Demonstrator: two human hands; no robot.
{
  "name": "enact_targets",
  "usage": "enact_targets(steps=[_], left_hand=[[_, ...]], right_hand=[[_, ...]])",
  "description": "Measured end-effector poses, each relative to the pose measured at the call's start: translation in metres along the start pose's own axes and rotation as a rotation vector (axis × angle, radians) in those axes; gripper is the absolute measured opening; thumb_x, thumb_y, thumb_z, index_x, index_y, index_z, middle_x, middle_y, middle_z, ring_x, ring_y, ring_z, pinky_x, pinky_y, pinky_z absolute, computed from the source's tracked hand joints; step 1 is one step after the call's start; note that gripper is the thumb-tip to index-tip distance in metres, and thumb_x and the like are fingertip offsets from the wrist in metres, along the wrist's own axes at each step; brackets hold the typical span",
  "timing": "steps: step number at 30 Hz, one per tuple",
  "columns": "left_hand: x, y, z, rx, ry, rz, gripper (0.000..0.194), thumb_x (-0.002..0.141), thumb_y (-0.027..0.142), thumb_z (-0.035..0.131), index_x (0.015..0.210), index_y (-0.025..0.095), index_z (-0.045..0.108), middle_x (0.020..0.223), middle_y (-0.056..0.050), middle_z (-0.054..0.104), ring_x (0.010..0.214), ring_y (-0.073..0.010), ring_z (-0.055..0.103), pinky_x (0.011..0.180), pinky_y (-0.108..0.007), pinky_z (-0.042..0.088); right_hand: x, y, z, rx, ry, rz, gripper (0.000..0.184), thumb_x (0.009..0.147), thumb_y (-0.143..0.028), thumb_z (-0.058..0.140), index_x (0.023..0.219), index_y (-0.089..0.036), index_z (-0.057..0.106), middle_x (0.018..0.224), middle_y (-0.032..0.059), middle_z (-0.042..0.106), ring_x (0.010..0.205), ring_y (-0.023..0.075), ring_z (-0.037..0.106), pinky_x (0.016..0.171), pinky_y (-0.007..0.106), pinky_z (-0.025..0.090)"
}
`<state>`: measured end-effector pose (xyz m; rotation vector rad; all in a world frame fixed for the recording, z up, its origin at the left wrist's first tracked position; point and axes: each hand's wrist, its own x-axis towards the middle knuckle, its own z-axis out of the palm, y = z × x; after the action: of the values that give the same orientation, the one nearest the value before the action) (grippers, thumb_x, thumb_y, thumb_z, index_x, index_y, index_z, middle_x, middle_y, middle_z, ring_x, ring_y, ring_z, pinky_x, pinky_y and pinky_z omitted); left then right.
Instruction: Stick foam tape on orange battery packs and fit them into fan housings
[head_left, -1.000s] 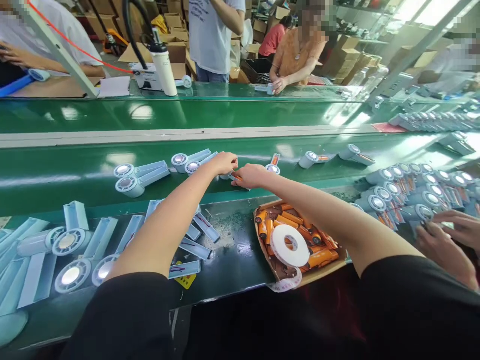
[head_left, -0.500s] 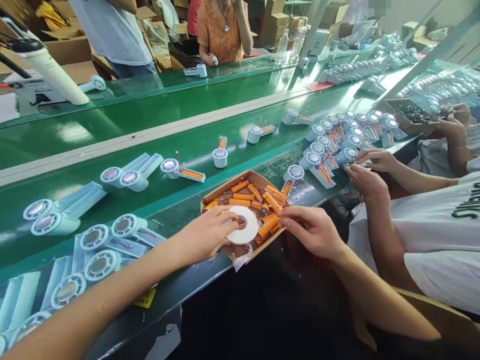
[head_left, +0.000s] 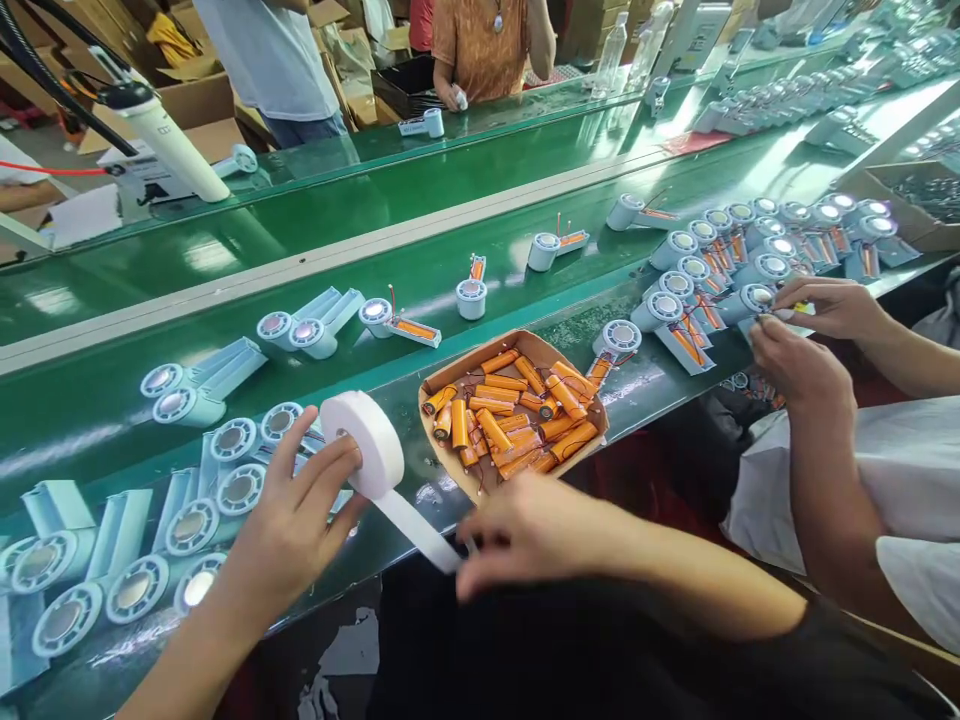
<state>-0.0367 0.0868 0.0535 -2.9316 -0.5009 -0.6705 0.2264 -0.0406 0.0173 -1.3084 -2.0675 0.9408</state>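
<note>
At the far left we see pale fan housings [head_left: 135, 585] lying in rows on the green conveyor belt [head_left: 90, 420]. Just right of them our left hand [head_left: 289, 525] holds up a white tape roll [head_left: 367, 440], the fingers curled loosely around its rim and a fingertip at the core, so the roll stands off the belt, tilted. A white strip of tape [head_left: 416, 530] runs down and right from the roll to our right hand [head_left: 536, 530], whose fingers are pinched closed on the strip's free end, in front of the belt's near edge. Behind that hand a cardboard tray [head_left: 450, 375] sits on the belt, filled with orange battery cells [head_left: 517, 410]. Just beside the tray's right corner stands one fan unit [head_left: 619, 337] with a cell fitted. Farther right a cluster of fan units [head_left: 739, 250] crowds the belt, and a co-worker's two hands [head_left: 814, 335] work on one at the belt's edge.
</note>
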Motion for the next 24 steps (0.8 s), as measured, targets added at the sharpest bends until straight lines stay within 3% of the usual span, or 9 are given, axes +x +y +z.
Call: enact_targets(steps=[3,6,9,11,15,19,22,24], left_hand=[[-0.006,0.005,0.006,-0.032,0.027,-0.007,0.042,0.093,0.007,0.065,0.134,0.016,0.06,0.116,-0.014,0.073,0.14,-0.0401,0.059,0.12,-0.07,0.051],[-0.007,0.011,0.014,-0.07,0.022,0.01,0.051,0.092,0.004,0.063,0.141,0.017,0.059,0.119,-0.012,0.075,0.126,-0.0346,0.069,0.12,-0.07,0.052],[-0.006,0.014,0.018,-0.06,-0.031,0.036,0.052,0.091,0.003,0.062,0.14,0.019,0.064,0.125,-0.01,0.076,0.132,-0.0358,0.065,0.117,-0.07,0.054],[-0.006,0.014,0.018,-0.042,-0.059,0.054,0.049,0.09,0.002,0.064,0.135,0.02,0.07,0.127,-0.009,0.076,0.143,-0.0387,0.056,0.11,-0.062,0.062],[-0.004,0.013,0.017,-0.003,-0.076,0.096,0.046,0.086,0.0,0.069,0.127,0.02,0.075,0.129,-0.009,0.076,0.154,-0.0421,0.04,0.103,-0.051,0.067],[-0.006,0.013,0.018,0.02,-0.069,0.137,0.05,0.086,-0.002,0.067,0.13,0.021,0.073,0.133,-0.005,0.075,0.154,-0.0399,0.04,0.11,-0.052,0.062],[-0.008,0.016,0.018,0.023,-0.076,0.129,0.058,0.085,-0.003,0.065,0.135,0.025,0.07,0.138,-0.002,0.073,0.154,-0.0353,0.043,0.118,-0.05,0.056],[-0.005,0.019,0.015,0.046,-0.094,0.131,0.055,0.087,-0.002,0.064,0.135,0.025,0.07,0.136,0.0,0.073,0.15,-0.0333,0.049,0.119,-0.047,0.056]], right_hand=[[0.014,0.017,-0.028,-0.416,0.178,0.354,0.031,0.096,-0.049,0.075,0.099,-0.018,0.075,0.097,0.0151,0.08,0.091,0.0312,0.077,0.075,0.036,0.057],[0.025,0.029,-0.043,-0.462,0.152,0.504,0.031,0.095,-0.04,0.077,0.113,-0.015,0.075,0.104,0.0186,0.08,0.098,0.0375,0.078,0.085,0.046,0.061],[0.021,0.032,-0.044,-0.133,0.323,0.416,0.035,0.091,-0.031,0.079,0.124,-0.021,0.076,0.109,0.0114,0.081,0.102,0.0305,0.078,0.091,0.043,0.063],[0.013,0.028,-0.042,0.169,0.465,0.297,0.039,0.087,-0.035,0.084,0.124,-0.024,0.077,0.116,0.0085,0.08,0.106,0.0264,0.077,0.093,0.039,0.064],[0.004,0.015,-0.038,0.586,0.517,0.205,0.034,0.082,-0.046,0.09,0.106,-0.023,0.083,0.107,0.0055,0.081,0.1,0.0238,0.078,0.09,0.037,0.066],[0.004,0.006,-0.034,0.695,0.464,0.297,0.038,0.075,-0.046,0.095,0.1,-0.021,0.084,0.092,0.0043,0.08,0.079,0.0221,0.078,0.07,0.033,0.068],[0.003,0.006,-0.034,0.607,0.46,0.331,0.039,0.073,-0.043,0.096,0.101,-0.019,0.084,0.096,0.0056,0.08,0.08,0.0219,0.078,0.067,0.03,0.066],[0.002,0.006,-0.037,0.586,0.382,0.346,0.037,0.075,-0.041,0.094,0.102,-0.021,0.082,0.095,0.005,0.081,0.083,0.0224,0.078,0.07,0.031,0.066]])
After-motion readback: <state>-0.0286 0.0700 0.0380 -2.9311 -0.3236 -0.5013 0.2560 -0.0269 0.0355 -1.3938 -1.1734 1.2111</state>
